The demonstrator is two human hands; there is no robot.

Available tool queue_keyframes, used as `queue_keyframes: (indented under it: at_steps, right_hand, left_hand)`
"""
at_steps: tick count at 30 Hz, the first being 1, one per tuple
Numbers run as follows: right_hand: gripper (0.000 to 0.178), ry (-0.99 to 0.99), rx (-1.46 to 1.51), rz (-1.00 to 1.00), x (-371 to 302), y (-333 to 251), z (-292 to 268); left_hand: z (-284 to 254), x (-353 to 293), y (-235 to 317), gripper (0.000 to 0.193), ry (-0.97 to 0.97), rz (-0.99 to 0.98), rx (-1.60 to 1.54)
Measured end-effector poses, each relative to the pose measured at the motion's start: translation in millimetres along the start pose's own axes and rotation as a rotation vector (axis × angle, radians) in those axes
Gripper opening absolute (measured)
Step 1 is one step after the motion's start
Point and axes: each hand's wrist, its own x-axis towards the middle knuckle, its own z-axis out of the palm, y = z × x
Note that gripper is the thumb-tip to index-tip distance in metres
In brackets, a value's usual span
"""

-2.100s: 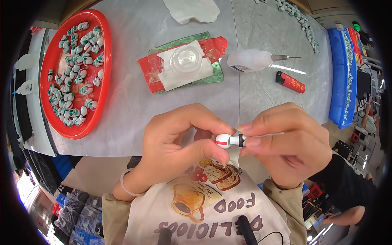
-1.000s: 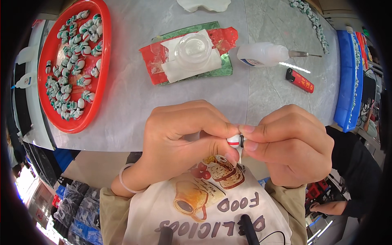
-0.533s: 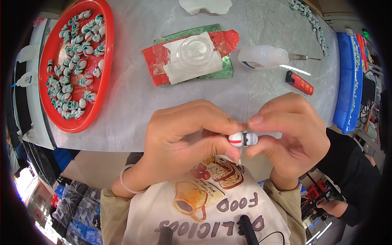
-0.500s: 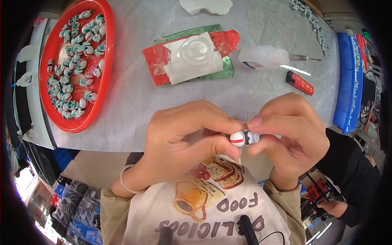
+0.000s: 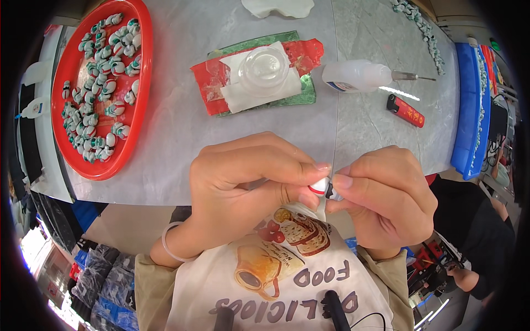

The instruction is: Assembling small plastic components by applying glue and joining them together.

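So, left hand (image 5: 237, 176) has a snug grip on a red-striped white piece (image 5: 318, 186), right hand (image 5: 386, 198) pinches a dark-and-white piece (image 5: 330, 191), over the desk (image 5: 160, 165)'s near edge; looks like lining-up, calls for steadiness

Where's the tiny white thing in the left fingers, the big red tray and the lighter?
Tiny white thing (image 5: 320, 185): head view, on its white side.
Big red tray (image 5: 146, 71): head view, on its right rim.
Lighter (image 5: 407, 112): head view, on its body's middle.
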Motion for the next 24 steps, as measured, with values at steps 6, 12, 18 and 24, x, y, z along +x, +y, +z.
queue_keyframes:
  at_steps: [6,12,18,24]
  right_hand:
    - [0.027,-0.021,-0.019,-0.018,-4.5,1.4,-0.5]
    - [0.027,-0.018,-0.017,-0.029,-4.4,3.6,-1.3]
    - [0.023,0.014,0.031,0.006,0.9,4.2,0.3]
    - [0.026,0.039,-0.039,0.074,-5.5,-7.8,9.3]
  left_hand:
    - [0.7,-0.9,0.3,0.021,0.005,-0.034,0.011]
    - [0.7,1.7,-0.7,0.02,-0.011,-0.041,-0.004]
    - [0.9,2.9,0.9,0.02,-0.004,-0.037,0.017]
    - [-2.5,-2.3,1.4,0.019,-0.005,-0.123,0.143]
